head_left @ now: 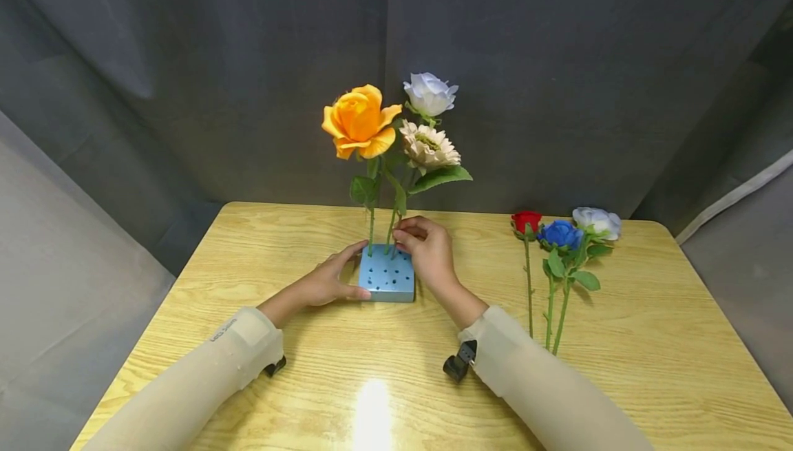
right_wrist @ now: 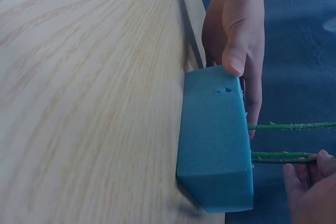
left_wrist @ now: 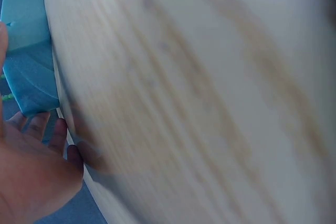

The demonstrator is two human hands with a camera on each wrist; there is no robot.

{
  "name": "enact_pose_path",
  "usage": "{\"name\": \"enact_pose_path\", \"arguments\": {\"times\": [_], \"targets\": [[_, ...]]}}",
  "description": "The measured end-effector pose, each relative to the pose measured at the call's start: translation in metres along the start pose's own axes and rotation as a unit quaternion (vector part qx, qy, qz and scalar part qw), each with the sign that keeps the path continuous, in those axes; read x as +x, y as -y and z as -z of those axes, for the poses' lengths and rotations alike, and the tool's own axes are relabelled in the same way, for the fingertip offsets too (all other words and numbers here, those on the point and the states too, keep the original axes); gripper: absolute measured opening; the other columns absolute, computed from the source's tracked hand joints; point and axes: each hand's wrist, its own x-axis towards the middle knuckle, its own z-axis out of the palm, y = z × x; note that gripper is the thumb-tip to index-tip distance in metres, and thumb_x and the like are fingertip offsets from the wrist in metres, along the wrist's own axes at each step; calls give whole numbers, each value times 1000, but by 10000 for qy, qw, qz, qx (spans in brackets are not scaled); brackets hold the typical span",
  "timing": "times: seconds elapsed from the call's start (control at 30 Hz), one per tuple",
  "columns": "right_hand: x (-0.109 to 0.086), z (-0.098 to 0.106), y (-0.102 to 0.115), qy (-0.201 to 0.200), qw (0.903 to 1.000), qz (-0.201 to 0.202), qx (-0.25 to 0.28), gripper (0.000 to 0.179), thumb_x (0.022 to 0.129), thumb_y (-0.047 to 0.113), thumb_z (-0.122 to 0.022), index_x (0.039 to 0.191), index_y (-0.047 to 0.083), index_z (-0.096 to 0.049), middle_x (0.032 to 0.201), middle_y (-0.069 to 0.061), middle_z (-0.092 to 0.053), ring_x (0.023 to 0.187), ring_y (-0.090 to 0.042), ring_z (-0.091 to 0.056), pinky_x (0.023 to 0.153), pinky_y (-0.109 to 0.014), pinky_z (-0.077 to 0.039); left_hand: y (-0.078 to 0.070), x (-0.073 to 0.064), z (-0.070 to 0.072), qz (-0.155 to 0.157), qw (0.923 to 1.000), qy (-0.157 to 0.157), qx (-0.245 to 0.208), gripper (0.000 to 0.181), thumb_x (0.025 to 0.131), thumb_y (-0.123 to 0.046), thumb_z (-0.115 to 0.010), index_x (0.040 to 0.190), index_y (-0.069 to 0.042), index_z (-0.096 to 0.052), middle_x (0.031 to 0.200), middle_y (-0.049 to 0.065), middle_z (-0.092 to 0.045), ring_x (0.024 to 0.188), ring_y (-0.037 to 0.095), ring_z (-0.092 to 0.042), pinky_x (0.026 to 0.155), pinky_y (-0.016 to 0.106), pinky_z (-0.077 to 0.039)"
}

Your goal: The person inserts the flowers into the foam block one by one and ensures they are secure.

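A blue foam block [head_left: 387,296] with several holes in its top sits on the table. My left hand [head_left: 331,280] grips its left side, thumb at the front corner and fingers at the back; the right wrist view also shows this left hand [right_wrist: 236,35]. Upright in the block stand an orange rose [head_left: 359,124] and a pale lavender-white rose [head_left: 430,95]. With thumb and fingertips, my right hand [head_left: 430,251] pinches a thin stem low above the block's back right, apparently that of the beige daisy-like flower [head_left: 429,146]. Whether this stem's tip is in a hole is unclear.
To the right on the wooden table [head_left: 297,396] lie a red rose [head_left: 526,222], a blue rose [head_left: 560,234] and another pale white rose [head_left: 597,222], stems toward the front. A dark grey curtain [head_left: 248,79] hangs behind the table.
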Motion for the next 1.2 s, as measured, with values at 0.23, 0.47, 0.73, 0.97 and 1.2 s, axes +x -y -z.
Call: {"name": "enact_pose_path", "arguments": {"times": [0.23, 0.47, 0.73, 0.97, 1.2], "targets": [[-1, 1, -3, 77, 9999, -18, -103, 10, 95, -2, -71, 103, -9, -71, 98, -20, -72, 93, -33, -72, 86, -46, -61, 3, 1, 0, -38, 10000, 7, -69, 110, 82, -47, -87, 166, -31, -19, 165, 11, -35, 155, 37, -18, 120, 69, -12], [0, 4, -6, 178, 9997, -83, -140, 12, 96, -1, -70, 106, -9, -72, 102, -23, -71, 97, -37, -72, 85, -41, -61, 2, 1, 1, -65, 9999, 26, -139, 108, 83, -45, -86, 166, -31, -18, 165, 10, -35, 155, 37, -18, 119, 70, -13], [1, 4, -8, 284, 9994, -153, -136, 16, 96, 0, -70, 107, -12, -70, 102, -24, -71, 100, -44, -71, 85, -40, -61, 2, 1, 1, -44, 9999, 35, -132, 109, 83, -45, -86, 167, -29, -17, 165, 10, -35, 155, 38, -16, 119, 71, -11], [2, 3, -13, 351, 9990, -152, -230, 15, 97, -1, -69, 109, -10, -70, 106, -26, -71, 101, -41, -71, 85, -38, -61, 3, 0, 1, -33, 9999, 39, -118, 111, 82, -46, -87, 167, -28, -17, 166, 11, -34, 156, 38, -15, 120, 70, -8], [4, 4, -19, 454, 9982, 22, -387, 16, 97, 0, -68, 110, -9, -71, 106, -28, -71, 100, -42, -72, 86, -40, -61, 4, 0, 1, -54, 10000, 31, -52, 110, 82, -48, -86, 166, -31, -17, 167, 10, -32, 156, 37, -17, 120, 70, -10]]}}
